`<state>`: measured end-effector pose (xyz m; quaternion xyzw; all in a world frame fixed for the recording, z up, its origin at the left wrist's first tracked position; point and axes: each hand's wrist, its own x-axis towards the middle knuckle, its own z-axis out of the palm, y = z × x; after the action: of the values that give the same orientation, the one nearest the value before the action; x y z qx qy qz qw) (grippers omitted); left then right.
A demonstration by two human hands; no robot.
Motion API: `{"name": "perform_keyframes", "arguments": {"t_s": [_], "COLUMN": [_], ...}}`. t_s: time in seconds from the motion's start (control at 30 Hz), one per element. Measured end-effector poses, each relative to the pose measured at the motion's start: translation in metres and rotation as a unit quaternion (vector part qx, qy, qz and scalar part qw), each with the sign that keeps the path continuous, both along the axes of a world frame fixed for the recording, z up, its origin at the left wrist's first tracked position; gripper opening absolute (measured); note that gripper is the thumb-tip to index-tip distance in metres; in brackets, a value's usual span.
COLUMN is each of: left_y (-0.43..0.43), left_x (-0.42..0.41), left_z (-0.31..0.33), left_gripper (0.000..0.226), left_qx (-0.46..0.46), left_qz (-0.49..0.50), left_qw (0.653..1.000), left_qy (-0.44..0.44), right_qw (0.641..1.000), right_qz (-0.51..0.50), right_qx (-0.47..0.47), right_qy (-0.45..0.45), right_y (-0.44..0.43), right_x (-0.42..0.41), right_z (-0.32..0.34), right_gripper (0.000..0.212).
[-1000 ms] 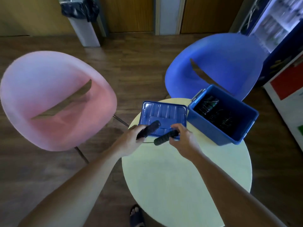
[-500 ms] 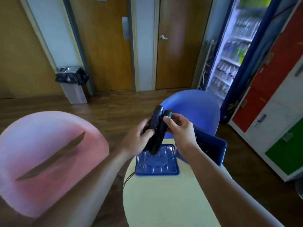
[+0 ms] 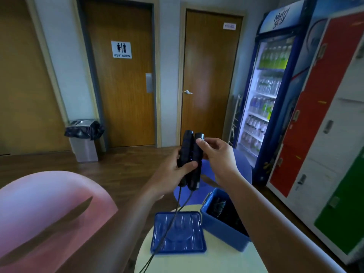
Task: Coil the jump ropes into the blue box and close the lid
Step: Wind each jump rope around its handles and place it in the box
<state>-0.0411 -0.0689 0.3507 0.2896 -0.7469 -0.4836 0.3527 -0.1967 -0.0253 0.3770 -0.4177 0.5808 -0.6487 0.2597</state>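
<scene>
Higher now than a moment ago, the two black handles (image 3: 190, 160) stand upright side by side at chest level, and the view has tipped up towards the doors. Far left is a pink chair (image 3: 49, 213), with a lined bin (image 3: 84, 138) by the wall behind it. The left hand (image 3: 173, 174) is wrapped round the lower half of both handles, thumb across the front. The right hand (image 3: 220, 158) pinches the top of the right-hand handle between thumb and fingers. Two strands of thin cord (image 3: 173, 219) drop from the handle ends, cross the blue lid (image 3: 178, 231) lying flat on the table (image 3: 226, 261), and run off the near edge. Just right of the lid sits the blue box (image 3: 222, 223), open, with something dark and tangled already inside. Further right stands a drinks fridge (image 3: 271, 95). This looks like the start of coiling. With the handles paired, the slack cord needs winding into loops small enough for the box, without snagging on the lid.
</scene>
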Motion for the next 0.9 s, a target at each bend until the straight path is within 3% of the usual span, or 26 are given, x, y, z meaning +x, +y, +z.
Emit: {"name": "perform_keyframes", "arguments": {"t_s": [0.13,0.27,0.43,0.67,0.9], "left_y": [0.0,0.005,0.014,0.017,0.016], "left_x": [-0.021,-0.05,-0.079,-0.101,-0.113], "left_z": [0.02,0.038,0.045,0.051,0.059], "left_gripper": [0.031,0.03,0.03,0.028,0.038], "left_qx": [-0.002,-0.028,0.006,0.016,0.014], "left_qz": [0.043,0.105,0.155,0.137,0.133], "left_qw": [0.998,0.992,0.981,0.979,0.985], "left_qy": [0.046,0.061,0.115,0.149,0.112], "right_qw": [0.995,0.993,0.988,0.98,0.984], "right_qz": [0.058,0.115,0.118,0.123,0.126], "right_qx": [0.028,0.028,0.006,0.011,-0.007], "right_qy": [0.071,-0.015,-0.098,-0.154,-0.127], "right_y": [0.009,0.017,0.016,0.018,0.018], "right_x": [-0.012,-0.012,-0.016,-0.032,-0.044], "right_z": [0.002,-0.007,0.003,0.01,0.015], "right_gripper": [0.024,0.031,0.029,0.032,0.028]}}
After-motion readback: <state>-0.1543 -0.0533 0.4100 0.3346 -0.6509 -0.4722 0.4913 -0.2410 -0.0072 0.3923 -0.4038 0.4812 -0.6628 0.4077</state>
